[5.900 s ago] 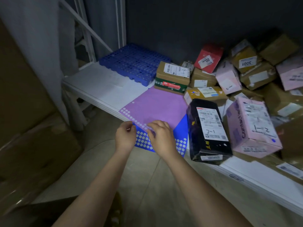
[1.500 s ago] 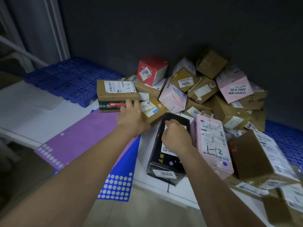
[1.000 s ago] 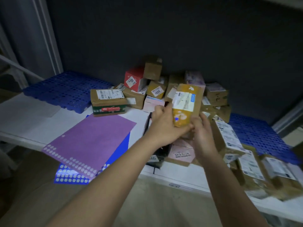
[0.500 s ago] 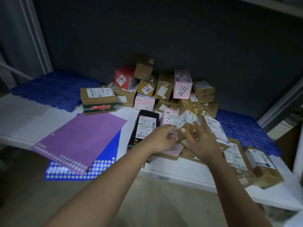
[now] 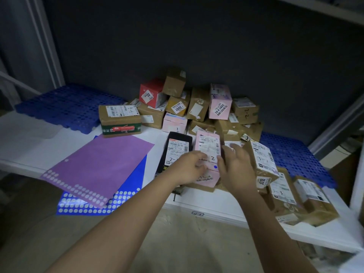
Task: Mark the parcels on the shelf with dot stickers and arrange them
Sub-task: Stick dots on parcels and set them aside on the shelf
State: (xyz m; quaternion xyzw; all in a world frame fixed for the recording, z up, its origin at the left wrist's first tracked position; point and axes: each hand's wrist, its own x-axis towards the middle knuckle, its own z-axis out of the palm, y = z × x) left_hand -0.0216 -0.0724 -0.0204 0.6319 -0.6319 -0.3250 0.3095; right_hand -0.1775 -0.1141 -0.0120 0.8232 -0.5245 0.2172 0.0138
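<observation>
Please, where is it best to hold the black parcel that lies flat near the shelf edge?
Probably by the long sides of the black parcel, with the hand coming from above at its near end. It lies flat; the pink parcel crowds its right side, so the far end looks harder to reach.

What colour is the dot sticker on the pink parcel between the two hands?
Blue. The dot sticker sits on the pink parcel, seen in the head view.

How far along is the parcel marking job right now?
Early. The pink parcel between both hands already carries a blue dot. The heap of parcels behind shows no dots and lies unsorted; the sticker sheets still hold many dots.
</observation>
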